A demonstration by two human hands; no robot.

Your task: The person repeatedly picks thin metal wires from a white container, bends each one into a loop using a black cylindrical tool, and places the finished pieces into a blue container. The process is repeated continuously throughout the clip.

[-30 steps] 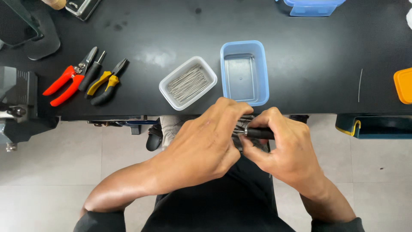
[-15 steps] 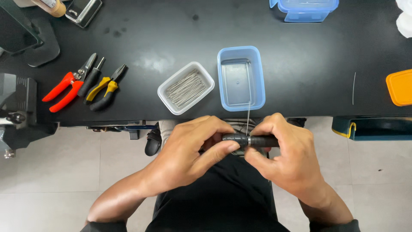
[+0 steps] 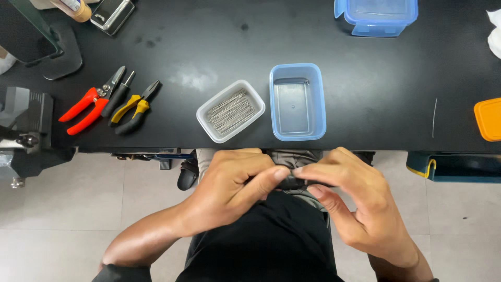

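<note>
A small dark tool [image 3: 291, 182] is pinched between both hands, just off the near edge of the table [image 3: 365, 78], above the lap. Most of it is hidden by fingers; its kind cannot be told. The left hand [image 3: 235, 185] is curled closed around its left end, thumb tip pressed on top. The right hand [image 3: 355, 201] is closed on its right end with thumb and forefinger, the other fingers loosely bent.

On the table just beyond the hands, an empty blue tub [image 3: 297, 102] is set beside a white tray of thin metal pins [image 3: 230, 110], the tray on its left. Further left, red-handled cutters [image 3: 91, 102] and yellow-handled pliers [image 3: 134, 108] are laid close together. A single thin wire [image 3: 433, 118] is seen at right, near an orange lid [image 3: 489, 119]. A blue container [image 3: 376, 15] is at the far edge.
</note>
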